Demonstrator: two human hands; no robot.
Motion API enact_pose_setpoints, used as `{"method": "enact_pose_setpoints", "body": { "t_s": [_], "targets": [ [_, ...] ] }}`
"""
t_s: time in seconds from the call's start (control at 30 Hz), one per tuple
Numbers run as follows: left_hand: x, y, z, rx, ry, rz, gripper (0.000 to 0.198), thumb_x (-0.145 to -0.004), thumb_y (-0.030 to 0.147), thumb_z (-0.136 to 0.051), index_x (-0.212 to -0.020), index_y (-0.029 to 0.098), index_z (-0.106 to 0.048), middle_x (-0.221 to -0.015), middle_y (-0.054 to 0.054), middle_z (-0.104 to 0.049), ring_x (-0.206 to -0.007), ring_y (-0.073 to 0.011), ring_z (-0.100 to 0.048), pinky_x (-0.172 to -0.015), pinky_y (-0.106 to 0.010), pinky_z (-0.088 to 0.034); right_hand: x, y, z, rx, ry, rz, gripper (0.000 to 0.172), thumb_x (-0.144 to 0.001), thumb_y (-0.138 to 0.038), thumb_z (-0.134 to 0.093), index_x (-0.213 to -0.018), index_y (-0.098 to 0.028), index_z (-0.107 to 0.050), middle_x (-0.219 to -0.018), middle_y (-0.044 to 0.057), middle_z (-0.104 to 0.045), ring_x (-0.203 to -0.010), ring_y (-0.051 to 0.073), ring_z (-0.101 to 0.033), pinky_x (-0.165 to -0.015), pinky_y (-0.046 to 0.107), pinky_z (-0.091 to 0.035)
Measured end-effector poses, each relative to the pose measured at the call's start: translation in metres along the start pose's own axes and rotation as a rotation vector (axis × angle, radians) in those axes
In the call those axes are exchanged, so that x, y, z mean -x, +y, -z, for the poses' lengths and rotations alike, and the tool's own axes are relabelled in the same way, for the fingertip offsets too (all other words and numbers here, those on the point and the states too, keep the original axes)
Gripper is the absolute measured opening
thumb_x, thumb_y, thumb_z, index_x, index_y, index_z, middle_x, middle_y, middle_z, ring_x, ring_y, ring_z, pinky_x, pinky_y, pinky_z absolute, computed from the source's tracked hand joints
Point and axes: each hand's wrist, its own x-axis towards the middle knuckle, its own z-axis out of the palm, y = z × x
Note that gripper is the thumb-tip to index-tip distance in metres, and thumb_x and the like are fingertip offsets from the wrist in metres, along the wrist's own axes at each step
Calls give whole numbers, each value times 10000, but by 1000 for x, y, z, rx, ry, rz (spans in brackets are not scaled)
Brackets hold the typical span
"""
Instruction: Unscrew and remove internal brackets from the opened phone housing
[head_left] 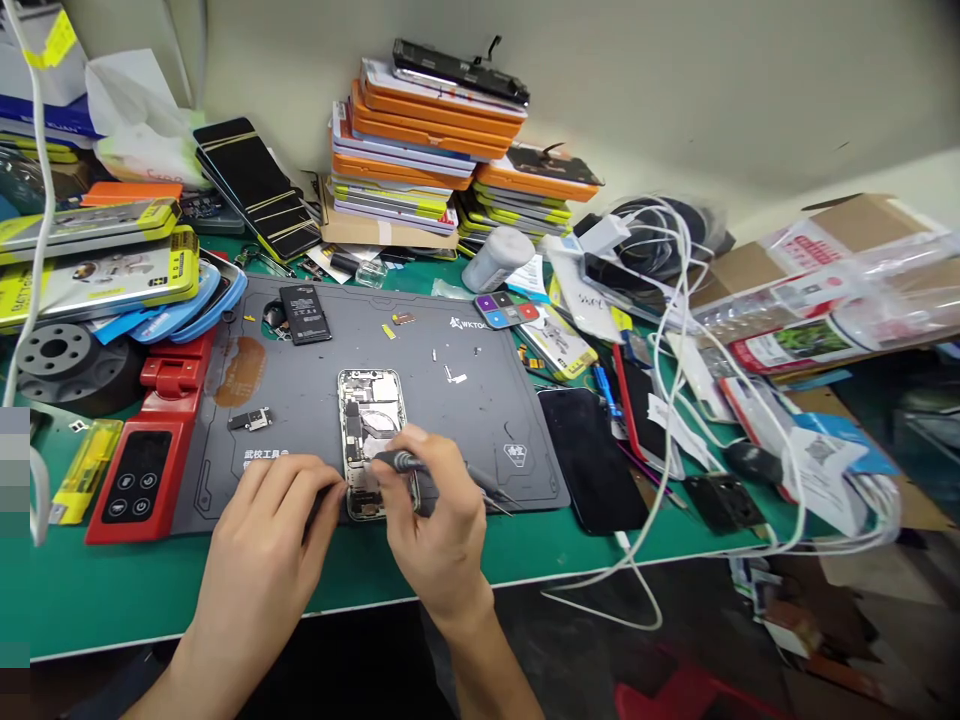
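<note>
An opened phone (369,400), its inner parts bare, lies on the grey work mat (465,420). My left hand (262,540) is closed at the phone's lower left edge, thumb and forefinger pressed against its side. In my right hand (442,520) is a dark-handled screwdriver (401,460), held in a pinch over the phone's lower half; its tip is blurred. Thin metal tweezers (491,490) stick out to the right behind that hand. A small metal-and-black phone part (251,419) lies left of the phone, and a black battery (305,314) sits above.
Small loose parts (454,375) are scattered on the mat. A red device with buttons (142,480) borders it at left. A dark phone (592,460) with a white cable (637,580) lies at right. Stacked orange boxes (427,130), a white bottle (499,258) and cartons (847,240) stand behind.
</note>
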Motion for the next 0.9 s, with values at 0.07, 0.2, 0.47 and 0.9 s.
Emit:
{"method": "enact_pose_setpoints", "body": {
  "t_s": [0.07,0.2,0.47,0.9],
  "targets": [
    [0,0,0,1,-1,1,39,-1107,154,-586,-1109,192,-597,-1078,-21,-665,-965,-179,-563,-929,-326,-449,-6,-1,1,43,-12,37,573,-1094,-73,-666,-1596,-230,-438,-1155,74,-724,-985,216,-727,-832,369,-701],
    [0,0,-1,2,-5,16,36,-1110,169,-584,-1113,197,-607,-1085,-22,-673,-979,-183,-577,-949,-327,-450,-7,-2,3,-95,-37,-13,592,-1071,-13,-426,-1648,-140,-377,-1467,184,-626,-1336,293,-657,-1067,532,-654],
    [-5,2,3,0,-35,69,58,-1116,252,-605,-1077,231,-643,-1063,22,-704,-952,-167,-629,-903,-314,-459,10,-2,4,-113,6,-74,648,-1082,-33,-485,-1691,-196,-337,-1450,176,-627,-1274,274,-698,-890,435,-723],
    [-16,6,-3,-210,10,-33,99,-1110,246,-608,-1103,235,-707,-1062,28,-740,-872,-153,-683,-795,-326,-479,15,-7,7,-358,65,-271,621,-1110,-42,-534,-1657,-275,-353,-1280,108,-670,-1143,223,-738,-936,444,-733]
  ]
}}
